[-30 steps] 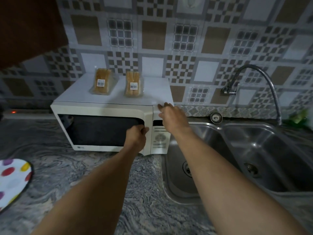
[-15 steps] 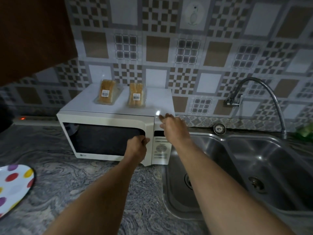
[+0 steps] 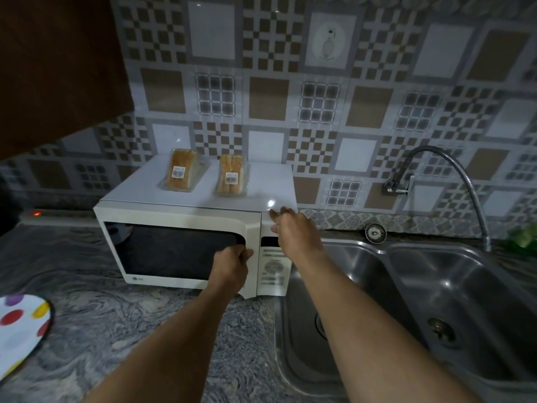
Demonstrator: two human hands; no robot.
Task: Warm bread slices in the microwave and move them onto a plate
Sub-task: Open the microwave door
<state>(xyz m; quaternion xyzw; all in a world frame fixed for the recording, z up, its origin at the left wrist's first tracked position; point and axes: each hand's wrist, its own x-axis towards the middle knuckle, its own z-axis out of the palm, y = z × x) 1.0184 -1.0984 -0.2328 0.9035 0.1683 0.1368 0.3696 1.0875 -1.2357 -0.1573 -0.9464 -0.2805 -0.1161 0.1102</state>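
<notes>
A white microwave (image 3: 186,216) stands on the counter against the tiled wall, its door closed or barely ajar. My left hand (image 3: 232,264) grips the recessed door handle at the door's right edge. My right hand (image 3: 293,231) presses with straight fingers on the microwave's upper right front corner, above the control panel. On top of the microwave lie two clear packs of bread slices, one at the left (image 3: 181,173) and one at the right (image 3: 231,175). A white plate with coloured dots (image 3: 20,330) sits at the counter's left edge.
A steel double sink (image 3: 436,301) lies right of the microwave, with a curved flexible tap (image 3: 453,170) above it. A dark wooden cabinet (image 3: 58,68) hangs at the upper left. Grey marbled counter (image 3: 130,330) spreads in front.
The camera has come closer and tilted up. Both hands stay on the microwave: the left on the door handle, the right at the top right corner.
</notes>
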